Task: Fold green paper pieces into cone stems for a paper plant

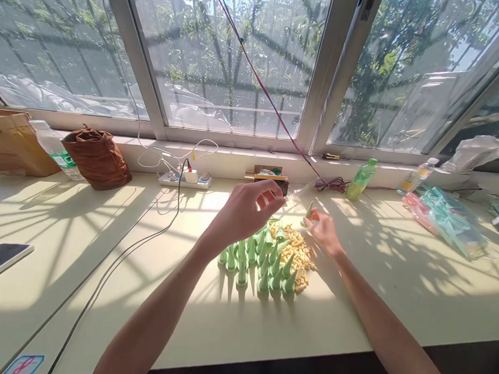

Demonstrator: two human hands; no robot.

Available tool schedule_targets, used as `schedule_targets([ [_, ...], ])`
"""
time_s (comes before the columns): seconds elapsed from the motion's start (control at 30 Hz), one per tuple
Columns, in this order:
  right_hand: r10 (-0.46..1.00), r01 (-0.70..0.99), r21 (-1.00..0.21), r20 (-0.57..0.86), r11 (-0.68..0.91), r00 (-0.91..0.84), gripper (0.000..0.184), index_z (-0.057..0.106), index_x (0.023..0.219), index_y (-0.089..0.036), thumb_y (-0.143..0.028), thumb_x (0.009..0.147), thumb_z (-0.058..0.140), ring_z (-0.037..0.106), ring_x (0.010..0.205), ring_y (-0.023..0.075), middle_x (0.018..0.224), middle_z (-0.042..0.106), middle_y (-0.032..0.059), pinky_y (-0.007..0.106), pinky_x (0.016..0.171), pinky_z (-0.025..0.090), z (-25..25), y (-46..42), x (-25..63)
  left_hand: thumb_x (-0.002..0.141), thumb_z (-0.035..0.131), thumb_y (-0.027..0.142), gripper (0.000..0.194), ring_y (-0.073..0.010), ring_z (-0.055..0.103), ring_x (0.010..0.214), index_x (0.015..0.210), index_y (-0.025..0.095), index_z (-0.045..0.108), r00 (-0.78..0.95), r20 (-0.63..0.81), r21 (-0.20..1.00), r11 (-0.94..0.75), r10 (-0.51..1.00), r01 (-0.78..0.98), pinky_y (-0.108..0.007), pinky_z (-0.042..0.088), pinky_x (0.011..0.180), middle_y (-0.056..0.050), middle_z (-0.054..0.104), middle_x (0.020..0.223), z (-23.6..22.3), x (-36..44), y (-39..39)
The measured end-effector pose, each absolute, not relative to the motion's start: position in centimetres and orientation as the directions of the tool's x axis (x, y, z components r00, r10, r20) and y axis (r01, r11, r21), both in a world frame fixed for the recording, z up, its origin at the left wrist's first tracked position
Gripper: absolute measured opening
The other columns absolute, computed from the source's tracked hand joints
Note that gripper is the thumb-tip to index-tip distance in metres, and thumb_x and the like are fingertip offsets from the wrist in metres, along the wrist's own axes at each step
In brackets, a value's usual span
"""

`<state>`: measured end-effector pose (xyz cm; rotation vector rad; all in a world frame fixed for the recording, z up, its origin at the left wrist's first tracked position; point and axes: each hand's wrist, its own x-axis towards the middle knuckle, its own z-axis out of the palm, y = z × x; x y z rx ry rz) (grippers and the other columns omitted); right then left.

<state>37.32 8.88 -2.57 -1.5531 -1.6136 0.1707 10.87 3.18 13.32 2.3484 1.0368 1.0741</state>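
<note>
My right hand [323,230] grips a small green cone [309,213] by its side, the tip pointing up, just beyond a heap of small tan pieces [297,251]. Over the far side of several more green cones [242,275] hangs my left hand [248,206]. Its fingers are curled and the thumb meets the forefinger in a pinch; whatever lies between them, if anything, is too small to tell. Most of the cones stand upright in loose rows on the pale table [208,330], and my left hand and forearm hide some of them.
Behind the hands sits a small open box [271,174]. A power strip [185,179] with cables is at the back left, near a brown cloth bag [97,156]. To the right are a green bottle [361,180] and plastic bags [451,220]. A phone [1,260] lies far left.
</note>
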Motion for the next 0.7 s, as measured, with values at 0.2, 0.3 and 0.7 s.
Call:
schedule_targets([
  [0.2, 0.901, 0.750, -0.633, 0.417, 0.190, 0.123, 0.012, 0.060, 0.086, -0.021, -0.031, 0.080, 0.057, 0.069, 0.084, 0.0262, 0.090, 0.073, 0.0109, 0.039, 0.079, 0.052, -5.0, 9.6, 38.0, 0.091, 0.058, 0.036, 0.020, -0.0121, 0.063, 0.067, 0.090, 0.019, 0.068, 0.459, 0.495, 0.560, -0.675, 0.737, 0.480, -0.025, 0.050, 0.062, 0.000, 0.071, 0.080, 13.2, 11.0, 3.1],
  [0.3, 0.914, 0.750, -0.637, 0.388, 0.178, 0.113, 0.012, 0.059, 0.085, -0.021, -0.031, 0.080, 0.057, 0.068, 0.080, 0.0246, 0.087, 0.072, 0.0101, 0.036, 0.074, 0.052, -5.5, 9.9, 37.9, 0.091, 0.059, 0.035, 0.020, -0.0120, 0.063, 0.067, 0.089, 0.019, 0.069, 0.463, 0.495, 0.557, -0.678, 0.735, 0.480, -0.025, 0.050, 0.062, 0.000, 0.071, 0.078, 13.1, 11.1, 3.2],
  [0.7, 0.847, 0.776, -0.590, 0.511, 0.224, 0.144, 0.036, 0.057, 0.105, -0.016, -0.036, 0.077, 0.068, 0.063, 0.096, 0.0274, 0.104, 0.066, 0.0139, 0.043, 0.087, 0.050, -5.2, 9.4, 37.9, 0.091, 0.058, 0.036, 0.021, -0.0132, 0.064, 0.067, 0.090, 0.018, 0.070, 0.471, 0.491, 0.553, -0.679, 0.733, 0.483, -0.025, 0.050, 0.062, -0.002, 0.071, 0.077, 13.2, 11.1, 3.0],
])
